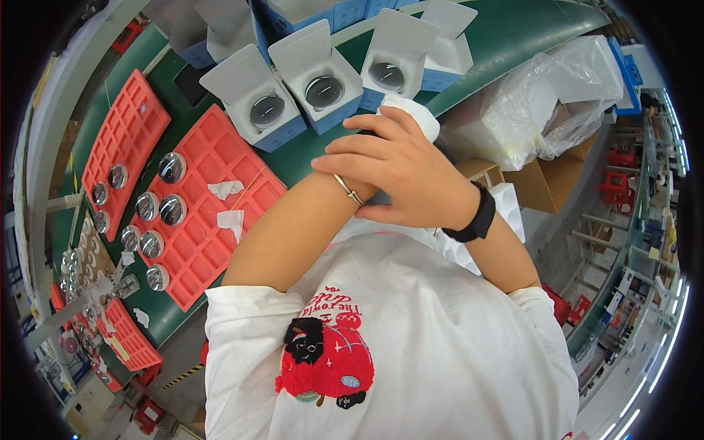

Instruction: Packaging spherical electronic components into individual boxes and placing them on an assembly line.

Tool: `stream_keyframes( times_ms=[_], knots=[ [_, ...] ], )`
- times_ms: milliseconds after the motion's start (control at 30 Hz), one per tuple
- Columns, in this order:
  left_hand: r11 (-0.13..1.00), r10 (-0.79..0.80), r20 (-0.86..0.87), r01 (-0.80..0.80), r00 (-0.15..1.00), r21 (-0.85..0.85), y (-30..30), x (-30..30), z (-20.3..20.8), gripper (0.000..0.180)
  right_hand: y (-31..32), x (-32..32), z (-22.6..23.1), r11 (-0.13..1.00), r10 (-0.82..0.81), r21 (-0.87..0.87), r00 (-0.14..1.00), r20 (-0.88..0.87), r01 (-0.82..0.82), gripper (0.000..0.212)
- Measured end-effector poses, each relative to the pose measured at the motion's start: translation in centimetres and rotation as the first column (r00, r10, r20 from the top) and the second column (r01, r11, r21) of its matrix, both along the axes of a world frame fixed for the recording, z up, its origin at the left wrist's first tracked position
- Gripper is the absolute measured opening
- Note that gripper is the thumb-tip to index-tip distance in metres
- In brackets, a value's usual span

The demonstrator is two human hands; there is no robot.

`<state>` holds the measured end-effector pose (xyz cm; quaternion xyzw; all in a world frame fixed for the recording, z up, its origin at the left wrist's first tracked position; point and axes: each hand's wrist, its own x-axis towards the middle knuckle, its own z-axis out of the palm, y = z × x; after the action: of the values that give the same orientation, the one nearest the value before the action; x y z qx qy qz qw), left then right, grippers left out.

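My right hand (400,169) lies across my left wrist with its fingers stretched and apart; a black band (475,214) circles its wrist. Beneath it, my left hand is almost wholly hidden, and I cannot make out its fingers. A thin metal bracelet (350,192) shows on the left wrist. Just beyond the right hand's knuckles is a white, rounded, cloth-like thing (416,117); whether the left hand holds it is hidden. Close past the hands stand open white-and-blue boxes (323,121), several with a round glass lens (324,92) inside.
Red compartment trays (192,275) lie on the green table (165,323) at left, with round glass pieces (172,168) and paper scraps (230,221). A dark flat object (190,86) lies behind them. At right are plastic-wrapped white material (506,121) and a cardboard box (550,180).
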<state>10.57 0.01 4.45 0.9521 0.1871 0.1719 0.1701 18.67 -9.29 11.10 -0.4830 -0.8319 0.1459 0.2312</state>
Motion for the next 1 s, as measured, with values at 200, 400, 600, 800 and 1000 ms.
stream_keyframes(
  times_ms=[200,400,600,800,1000],
  knots=[
    [0.999,0.015,0.032,-0.014,0.999,-0.037,-0.4,-0.1,-0.1,0.016,0.0,-0.9,-0.4,0.992,-0.05,0.117,0.992,0.114,0.037,0.059],
    [0.996,0.022,0.062,-0.017,0.998,-0.087,0.3,0.2,-1.1,0.016,0.5,-1.6,-1.0,0.945,-0.047,0.327,0.988,0.15,-0.004,0.051],
    [0.992,0.033,0.097,-0.021,0.995,-0.123,0.2,-0.7,-1.3,0.016,1.3,-1.4,-1.5,0.957,0.069,0.276,0.994,0.087,-0.09,0.047],
    [0.988,0.03,0.137,-0.008,0.99,-0.155,1.4,-1.2,-1.7,0.016,1.6,-2.2,-0.8,0.986,0.001,0.167,0.99,0.141,-0.024,0.051],
    [0.981,0.011,0.18,0.024,0.984,-0.191,1.8,0.8,-2.0,0.017,2.2,-0.2,-0.6,0.992,0.106,0.062,0.989,0.1,-0.112,0.053]
  ],
)
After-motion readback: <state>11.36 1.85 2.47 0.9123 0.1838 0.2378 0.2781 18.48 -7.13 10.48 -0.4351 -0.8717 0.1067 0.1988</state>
